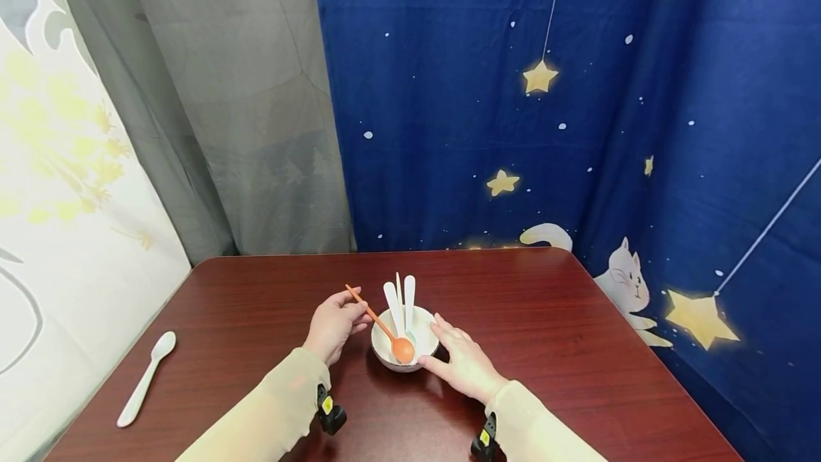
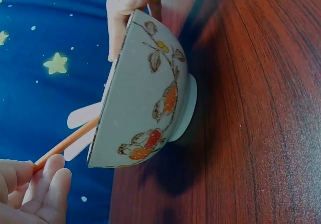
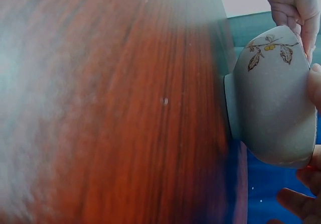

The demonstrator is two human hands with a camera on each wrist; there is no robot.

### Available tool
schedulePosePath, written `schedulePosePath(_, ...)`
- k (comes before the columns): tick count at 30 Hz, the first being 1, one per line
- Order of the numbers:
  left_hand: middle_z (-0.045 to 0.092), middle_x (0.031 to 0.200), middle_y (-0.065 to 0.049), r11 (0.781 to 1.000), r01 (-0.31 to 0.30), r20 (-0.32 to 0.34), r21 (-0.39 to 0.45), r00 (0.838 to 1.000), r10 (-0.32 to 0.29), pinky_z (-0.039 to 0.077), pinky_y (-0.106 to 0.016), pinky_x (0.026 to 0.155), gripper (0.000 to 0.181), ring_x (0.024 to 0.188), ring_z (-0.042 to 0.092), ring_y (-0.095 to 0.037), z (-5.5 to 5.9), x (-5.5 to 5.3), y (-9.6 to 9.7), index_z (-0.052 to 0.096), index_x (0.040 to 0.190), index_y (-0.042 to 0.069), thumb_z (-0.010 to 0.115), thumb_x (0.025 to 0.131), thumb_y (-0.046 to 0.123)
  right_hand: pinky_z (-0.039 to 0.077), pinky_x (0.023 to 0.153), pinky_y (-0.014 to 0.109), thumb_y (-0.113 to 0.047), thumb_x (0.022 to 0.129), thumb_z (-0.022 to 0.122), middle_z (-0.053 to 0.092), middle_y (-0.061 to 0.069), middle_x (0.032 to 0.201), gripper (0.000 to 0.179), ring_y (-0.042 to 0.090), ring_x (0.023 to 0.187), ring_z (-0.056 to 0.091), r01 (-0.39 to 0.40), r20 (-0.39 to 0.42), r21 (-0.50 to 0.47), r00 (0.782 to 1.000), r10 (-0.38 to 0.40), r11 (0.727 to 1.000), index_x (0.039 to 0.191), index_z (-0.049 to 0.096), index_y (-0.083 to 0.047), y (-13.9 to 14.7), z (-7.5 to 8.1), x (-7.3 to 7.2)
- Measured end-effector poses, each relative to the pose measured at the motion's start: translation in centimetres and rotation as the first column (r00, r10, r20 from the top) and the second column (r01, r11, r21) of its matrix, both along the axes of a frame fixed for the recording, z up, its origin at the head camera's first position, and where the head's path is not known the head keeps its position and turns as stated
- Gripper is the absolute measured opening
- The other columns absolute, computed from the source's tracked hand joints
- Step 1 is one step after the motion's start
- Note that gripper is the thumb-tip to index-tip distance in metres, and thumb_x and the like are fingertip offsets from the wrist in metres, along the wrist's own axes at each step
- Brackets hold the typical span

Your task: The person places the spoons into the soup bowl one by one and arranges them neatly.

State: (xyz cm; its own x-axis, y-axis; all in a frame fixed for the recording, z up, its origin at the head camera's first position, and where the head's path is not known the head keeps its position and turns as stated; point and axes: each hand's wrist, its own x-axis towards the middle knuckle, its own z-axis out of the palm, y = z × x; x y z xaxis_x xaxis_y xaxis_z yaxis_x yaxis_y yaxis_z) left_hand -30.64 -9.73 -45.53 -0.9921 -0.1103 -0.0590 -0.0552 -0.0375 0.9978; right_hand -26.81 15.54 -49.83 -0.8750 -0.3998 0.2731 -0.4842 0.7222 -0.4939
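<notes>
A white bowl (image 2: pixel 135 88) with a bird-and-branch pattern stands on the table. My left hand (image 1: pixel 336 324) pinches an orange spoon (image 1: pixel 403 351) by its handle, left of the bowl; the spoon slants down into it. Several white utensils lean in the bowl with their handles (image 1: pixel 410 294) sticking up above the rim; their lower ends are partly hidden behind the orange spoon. On the other side, my right hand (image 1: pixel 468 363) grips the bowl's right rim, with the thumb near the front and the fingers farther back.
A separate white spoon (image 1: pixel 147 380) lies at the left of the dark red wooden table (image 1: pixel 532 305). Behind the far edge hang a grey curtain (image 1: pixel 256 127) and a blue curtain (image 1: pixel 442 127) with stars. A white patterned cloth (image 1: pixel 77 255) hangs along the left side.
</notes>
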Motion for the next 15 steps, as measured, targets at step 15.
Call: schedulePosePath(15,0.066,0.103,-0.024,0.998,-0.032,-0.020,-0.055,0.999,0.030,0.057,-0.038,0.076,0.037,0.075,0.067,-0.019,-0.6,-1.3,0.8,0.050,0.122,-0.004,0.066,0.089,0.002,0.033,0.106,0.053,-0.058,0.089,0.057,0.034,0.010,0.153,0.078,0.038,0.135,0.036,-0.003,-0.001,0.017,1.000,0.003,1.000,0.142,0.045,-0.003,0.1,0.1,0.0)
